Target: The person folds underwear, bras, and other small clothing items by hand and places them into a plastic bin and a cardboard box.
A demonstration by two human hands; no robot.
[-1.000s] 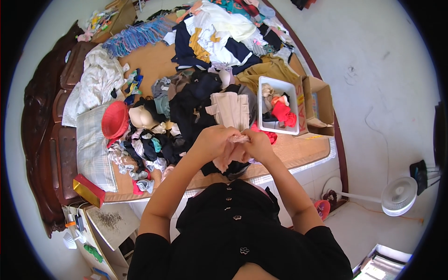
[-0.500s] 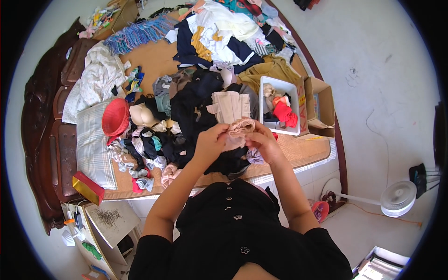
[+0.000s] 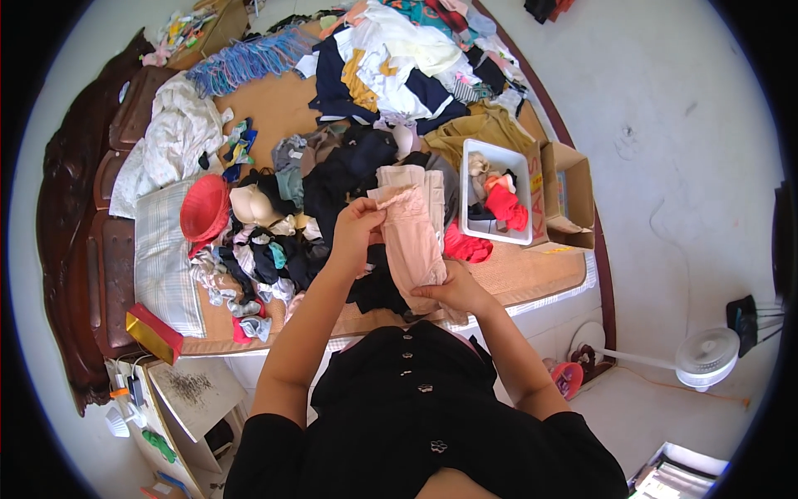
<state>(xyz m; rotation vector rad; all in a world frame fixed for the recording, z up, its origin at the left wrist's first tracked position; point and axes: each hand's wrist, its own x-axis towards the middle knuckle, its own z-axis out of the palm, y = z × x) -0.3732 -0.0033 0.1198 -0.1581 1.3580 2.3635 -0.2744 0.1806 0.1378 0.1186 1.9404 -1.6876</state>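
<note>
A pale pink undergarment point(image 3: 411, 237) with a gathered upper edge is stretched lengthwise between my hands, above the dark clothes on the bed. My left hand point(image 3: 357, 231) pinches its upper left edge. At its lower end, my right hand point(image 3: 457, 289) grips the fabric with the thumb on top. Just behind it lies a folded beige garment point(image 3: 437, 195), partly covered by the pink one. Dark clothes point(image 3: 345, 162) spread around and to the left. Right of my hands, a crumpled red garment point(image 3: 468, 246) rests on the mat.
A white plastic bin point(image 3: 496, 235) holding red and beige clothes stands right, beside an open cardboard box point(image 3: 573, 195). At left are a red basket point(image 3: 199, 220), a beige bra point(image 3: 252, 205) and mixed small clothes point(image 3: 262, 258). A large clothes pile point(image 3: 399, 50) covers the far end.
The pink undergarment has gone from bunched up to stretched out. My left hand moved up and left, my right hand down. The red garment beside the bin is now more exposed.
</note>
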